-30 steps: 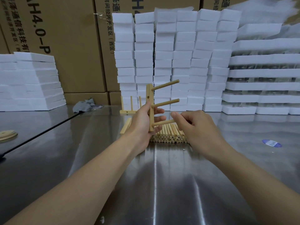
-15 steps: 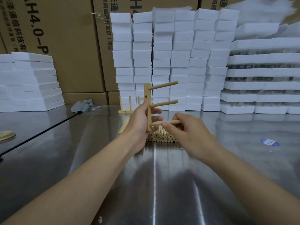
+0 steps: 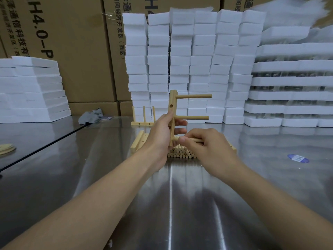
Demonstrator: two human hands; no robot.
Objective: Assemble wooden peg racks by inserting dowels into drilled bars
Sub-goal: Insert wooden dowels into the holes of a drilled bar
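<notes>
My left hand grips a drilled wooden bar and holds it upright above the table. Two dowels stick out of the bar to the right, an upper one and a middle one. My right hand pinches a third dowel whose end sits at the bar's lowest hole. Beneath the hands lies a pile of loose dowels, partly hidden by them. A finished peg rack stands behind, its pegs pointing up.
Loose drilled bars lie beside the dowel pile on the steel table. Stacks of white foam blocks and cardboard boxes line the back. A grey rag, wooden discs and a blue sticker lie farther out.
The bar has turned so its dowels now point level to the right. My right hand has slid along the lowest dowel toward the bar, pushing it in.
</notes>
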